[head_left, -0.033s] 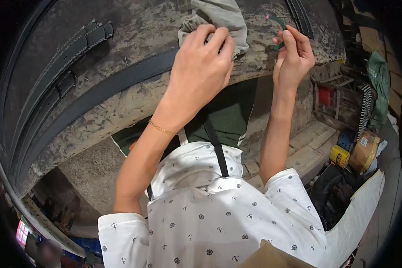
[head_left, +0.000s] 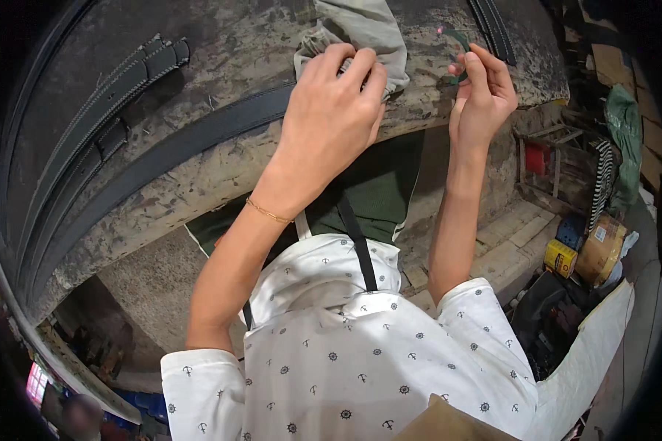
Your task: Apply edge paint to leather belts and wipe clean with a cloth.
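Note:
My left hand (head_left: 333,103) lies closed over a bunched grey cloth (head_left: 371,37) at the worktable's near edge, fingers curled into its folds. A wide black leather strap (head_left: 221,123) runs from the left along that edge to this hand; its end is hidden there. To the right, my right hand (head_left: 485,92) is raised above the edge. Thumb and fingers pinch a small, curved green tool (head_left: 458,37) with a pink tip; the grip hides part of it, so its kind is unclear.
Black belts with pale stitching (head_left: 110,95) lie stacked on the left of the worn worktable (head_left: 250,44). Another stitched strap (head_left: 495,29) lies at the far right. Beyond the table's right side are a wooden stool (head_left: 555,158), a yellow box (head_left: 560,257) and a green plastic sack (head_left: 625,147).
The green tool has tilted slightly in my right hand. My left hand stays on the cloth, and the whole view has shifted a little.

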Demonstrator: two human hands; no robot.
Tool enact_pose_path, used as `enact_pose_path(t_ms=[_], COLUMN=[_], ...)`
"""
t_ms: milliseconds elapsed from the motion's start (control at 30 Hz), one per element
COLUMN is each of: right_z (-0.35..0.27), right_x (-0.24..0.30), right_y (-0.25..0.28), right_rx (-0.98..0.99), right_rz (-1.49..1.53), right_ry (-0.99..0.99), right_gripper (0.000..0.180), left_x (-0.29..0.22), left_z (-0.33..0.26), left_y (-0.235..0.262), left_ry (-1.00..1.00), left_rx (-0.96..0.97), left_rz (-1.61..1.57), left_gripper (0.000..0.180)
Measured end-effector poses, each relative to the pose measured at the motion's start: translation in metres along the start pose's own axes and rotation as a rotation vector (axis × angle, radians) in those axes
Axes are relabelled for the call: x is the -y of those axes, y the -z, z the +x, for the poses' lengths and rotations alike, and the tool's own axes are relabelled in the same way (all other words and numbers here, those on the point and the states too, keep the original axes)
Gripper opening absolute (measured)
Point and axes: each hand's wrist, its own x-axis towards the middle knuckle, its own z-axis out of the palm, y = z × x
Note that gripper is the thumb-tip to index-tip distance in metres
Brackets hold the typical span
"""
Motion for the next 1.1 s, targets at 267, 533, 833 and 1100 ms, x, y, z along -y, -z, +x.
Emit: enact_pose_path(t_ms=[267, 533, 833, 1100], right_z=[0.001, 0.003, 0.001, 0.001], right_x=[-0.005, -0.006, -0.006, -0.005], right_y=[-0.002, 0.004, 0.0, 0.0], right_rx=[0.011, 0.036, 0.034, 0.017], right_rz=[0.013, -0.021, -0.02, -0.039], right_ry=[0.022, 0.046, 0.047, 0.032], right_gripper=[0.015, 0.015, 0.015, 0.015], left_x=[0.009, 0.046, 0.01, 0.02], left_z=[0.007, 0.002, 0.006, 0.004], left_y=[0.004, 0.039, 0.005, 0.024], left_ry=[0.072, 0.43, -0.028, 0.271], left_rx=[-0.058, -0.428, -0.017, -0.065], left_rz=[-0.131, -0.16, -0.033, -0.133], left_gripper=[0.03, 0.021, 0.032, 0.037])
